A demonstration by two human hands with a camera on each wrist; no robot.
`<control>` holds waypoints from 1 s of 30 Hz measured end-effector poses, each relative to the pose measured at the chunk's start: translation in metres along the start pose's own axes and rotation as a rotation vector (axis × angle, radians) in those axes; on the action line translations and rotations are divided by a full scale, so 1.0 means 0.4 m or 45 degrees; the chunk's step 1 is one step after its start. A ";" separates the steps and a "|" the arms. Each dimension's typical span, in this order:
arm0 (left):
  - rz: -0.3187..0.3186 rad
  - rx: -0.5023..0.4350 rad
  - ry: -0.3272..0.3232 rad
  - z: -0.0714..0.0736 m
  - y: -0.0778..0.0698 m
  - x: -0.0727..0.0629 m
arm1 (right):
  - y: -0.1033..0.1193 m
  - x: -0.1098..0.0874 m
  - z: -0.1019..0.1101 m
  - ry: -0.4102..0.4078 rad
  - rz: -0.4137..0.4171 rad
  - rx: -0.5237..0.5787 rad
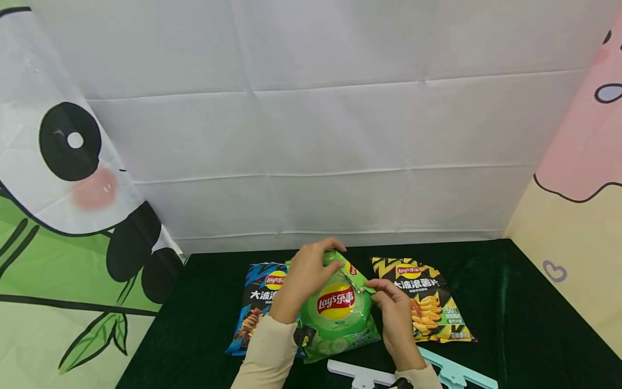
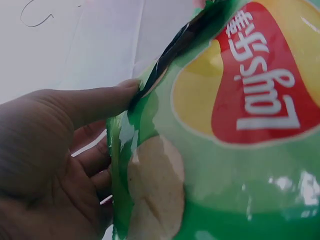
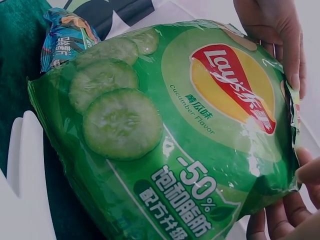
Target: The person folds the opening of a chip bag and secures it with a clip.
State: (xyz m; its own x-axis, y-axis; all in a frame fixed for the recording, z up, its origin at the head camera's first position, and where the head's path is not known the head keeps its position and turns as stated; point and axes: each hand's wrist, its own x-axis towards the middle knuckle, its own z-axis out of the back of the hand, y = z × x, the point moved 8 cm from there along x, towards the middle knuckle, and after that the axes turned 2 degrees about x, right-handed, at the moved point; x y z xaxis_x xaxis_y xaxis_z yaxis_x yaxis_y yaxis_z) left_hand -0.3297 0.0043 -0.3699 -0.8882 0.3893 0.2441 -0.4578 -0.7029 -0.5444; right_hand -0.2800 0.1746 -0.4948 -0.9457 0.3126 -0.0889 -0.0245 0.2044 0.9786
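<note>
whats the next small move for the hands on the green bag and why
Probably flatten the fold in the green bag: left hand and right hand hold its turned-down top near either end, while the white clip lies loose nearby.

Cream sleeves (image 1: 264,351), black wrist cameras (image 1: 305,335)

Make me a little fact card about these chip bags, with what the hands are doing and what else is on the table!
Middle bag: green cucumber-flavor Lay's bag, top folded over toward the front
Left hand: pinches one end of the fold
Right hand: pinches the other end
Left bag: blue-and-black Lay's bag, partly hidden
Right bag: yellow-and-black Lay's bag
Clips: white clip and turquoise clip, nearer the person than the bags
Table cover: dark green cloth
</note>
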 end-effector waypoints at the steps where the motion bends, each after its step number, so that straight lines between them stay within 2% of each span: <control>1: 0.010 0.021 -0.007 0.004 0.003 -0.002 | 0.000 0.000 -0.001 0.003 0.000 0.011; 6: 0.044 0.091 -0.038 0.010 0.016 -0.009 | -0.001 0.005 0.006 0.027 -0.004 0.038; 10: 0.051 0.056 0.007 -0.012 0.017 -0.006 | 0.013 0.006 0.035 0.011 0.005 0.018; 14: 0.025 0.025 0.030 -0.023 0.005 0.004 | 0.053 0.003 0.065 -0.039 0.081 -0.022; 17: 0.023 0.032 0.010 -0.012 0.004 0.009 | 0.085 -0.004 0.063 -0.032 0.147 -0.138; 22: 0.033 0.073 0.002 0.003 0.015 0.011 | 0.108 -0.039 0.034 0.052 0.188 -0.404; 27: 0.038 0.094 -0.008 0.014 0.020 0.009 | 0.098 -0.088 0.001 0.215 0.214 -0.657; 30: 0.029 0.101 -0.019 0.018 0.021 0.007 | 0.071 -0.120 -0.015 0.372 0.217 -0.839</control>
State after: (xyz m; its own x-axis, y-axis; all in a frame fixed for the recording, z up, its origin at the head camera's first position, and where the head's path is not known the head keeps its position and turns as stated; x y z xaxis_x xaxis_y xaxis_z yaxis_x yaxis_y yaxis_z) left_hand -0.3363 -0.0047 -0.3679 -0.8985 0.3643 0.2449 -0.4389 -0.7564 -0.4850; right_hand -0.2373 0.1598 -0.4616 -0.9992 0.0120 0.0370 0.0276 -0.4532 0.8910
